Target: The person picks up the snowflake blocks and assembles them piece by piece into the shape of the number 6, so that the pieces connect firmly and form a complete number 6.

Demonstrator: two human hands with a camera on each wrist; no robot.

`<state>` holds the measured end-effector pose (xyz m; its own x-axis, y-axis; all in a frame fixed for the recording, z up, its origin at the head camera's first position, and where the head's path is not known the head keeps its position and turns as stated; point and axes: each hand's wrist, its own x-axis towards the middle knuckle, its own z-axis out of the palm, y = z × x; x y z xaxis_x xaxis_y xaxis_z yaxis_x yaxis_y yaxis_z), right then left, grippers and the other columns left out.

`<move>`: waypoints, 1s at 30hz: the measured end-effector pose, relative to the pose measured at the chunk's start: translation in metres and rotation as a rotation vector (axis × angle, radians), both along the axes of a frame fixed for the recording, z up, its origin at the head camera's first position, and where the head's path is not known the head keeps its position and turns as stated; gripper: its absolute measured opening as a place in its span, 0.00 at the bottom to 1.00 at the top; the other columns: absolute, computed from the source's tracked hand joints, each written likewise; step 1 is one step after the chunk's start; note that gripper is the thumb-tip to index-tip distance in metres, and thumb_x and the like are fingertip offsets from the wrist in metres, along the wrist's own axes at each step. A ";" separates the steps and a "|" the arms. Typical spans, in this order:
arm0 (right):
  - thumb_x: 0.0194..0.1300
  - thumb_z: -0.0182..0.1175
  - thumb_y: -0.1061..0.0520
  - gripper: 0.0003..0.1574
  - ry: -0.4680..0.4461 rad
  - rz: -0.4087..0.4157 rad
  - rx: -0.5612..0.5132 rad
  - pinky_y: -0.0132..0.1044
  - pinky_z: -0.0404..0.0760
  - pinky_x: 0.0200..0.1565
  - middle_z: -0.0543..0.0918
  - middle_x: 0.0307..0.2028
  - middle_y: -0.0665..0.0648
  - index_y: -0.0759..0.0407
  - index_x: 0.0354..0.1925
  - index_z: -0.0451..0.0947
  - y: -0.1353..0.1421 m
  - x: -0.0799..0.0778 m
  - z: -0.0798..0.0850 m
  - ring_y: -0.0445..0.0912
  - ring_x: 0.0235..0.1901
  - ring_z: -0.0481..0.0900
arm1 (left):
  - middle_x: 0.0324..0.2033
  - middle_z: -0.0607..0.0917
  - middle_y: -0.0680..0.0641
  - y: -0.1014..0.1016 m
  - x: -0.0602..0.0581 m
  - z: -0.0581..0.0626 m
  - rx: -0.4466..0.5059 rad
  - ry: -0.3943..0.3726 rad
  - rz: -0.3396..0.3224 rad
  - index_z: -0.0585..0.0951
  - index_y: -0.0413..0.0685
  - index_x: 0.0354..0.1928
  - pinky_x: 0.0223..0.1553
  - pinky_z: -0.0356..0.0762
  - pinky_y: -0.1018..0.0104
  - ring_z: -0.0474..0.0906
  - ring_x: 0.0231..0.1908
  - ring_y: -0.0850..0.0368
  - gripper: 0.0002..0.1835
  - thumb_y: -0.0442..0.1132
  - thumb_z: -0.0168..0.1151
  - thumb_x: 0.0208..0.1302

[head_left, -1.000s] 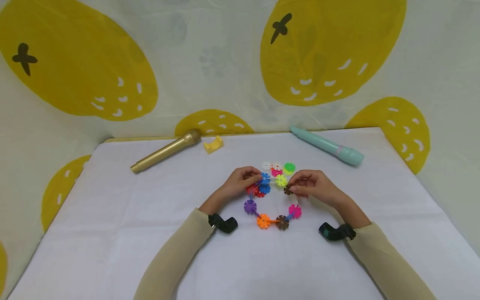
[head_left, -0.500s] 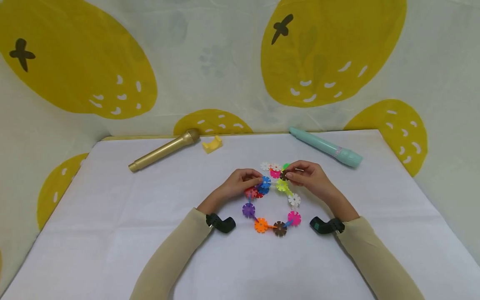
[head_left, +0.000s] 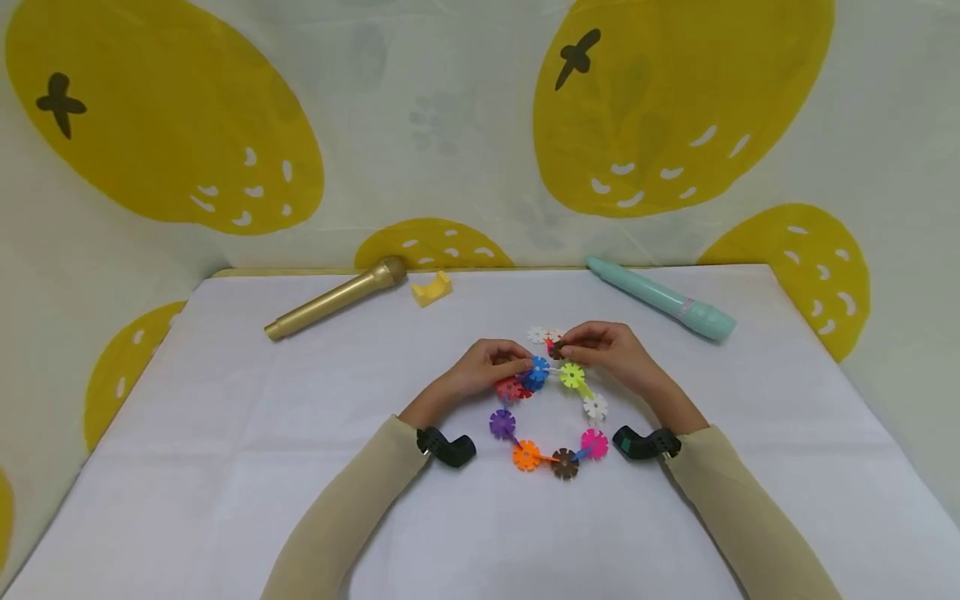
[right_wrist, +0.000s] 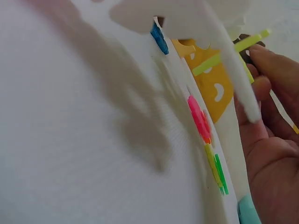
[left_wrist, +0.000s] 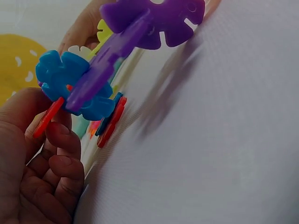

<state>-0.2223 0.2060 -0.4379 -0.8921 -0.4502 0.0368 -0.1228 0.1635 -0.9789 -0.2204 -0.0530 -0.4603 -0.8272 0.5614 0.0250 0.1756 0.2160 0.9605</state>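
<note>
A chain of colourful notched plastic discs forms a ring, with a purple disc, an orange disc and a pink disc along it. At its far left side my left hand pinches the chain beside a light-blue disc. In the left wrist view, thumb and fingers hold a red disc joined to a blue one. My right hand pinches a separate dark brown disc between thumb and fingers, just behind the ring's yellow disc. The right wrist view shows that brown disc only partly.
Loose discs lie behind the ring, including a white one and a green one. Toward the table's back edge are a gold microphone, a yellow curved piece and a mint-green microphone-shaped toy.
My right hand has moved with the brown disc away from the ring's right side, back and left toward the light-blue disc. My left hand keeps its hold on the chain.
</note>
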 end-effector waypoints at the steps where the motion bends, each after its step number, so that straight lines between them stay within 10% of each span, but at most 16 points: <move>1: 0.64 0.65 0.61 0.14 0.001 0.015 -0.006 0.33 0.83 0.37 0.88 0.38 0.53 0.70 0.45 0.79 0.000 0.000 -0.001 0.44 0.37 0.86 | 0.36 0.87 0.43 0.001 0.000 0.000 -0.002 -0.002 0.002 0.83 0.36 0.47 0.38 0.75 0.74 0.79 0.31 0.66 0.12 0.36 0.61 0.67; 30: 0.62 0.64 0.68 0.08 0.108 0.150 0.009 0.32 0.82 0.43 0.86 0.37 0.52 0.70 0.41 0.82 0.002 -0.008 -0.015 0.43 0.37 0.83 | 0.34 0.86 0.43 0.002 0.000 0.001 -0.028 -0.020 -0.019 0.82 0.35 0.47 0.35 0.73 0.74 0.76 0.29 0.65 0.12 0.36 0.60 0.68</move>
<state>-0.2308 0.2076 -0.4528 -0.8058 -0.5790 0.1240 -0.2509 0.1441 -0.9572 -0.2207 -0.0512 -0.4598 -0.8162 0.5777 -0.0077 0.1608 0.2399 0.9574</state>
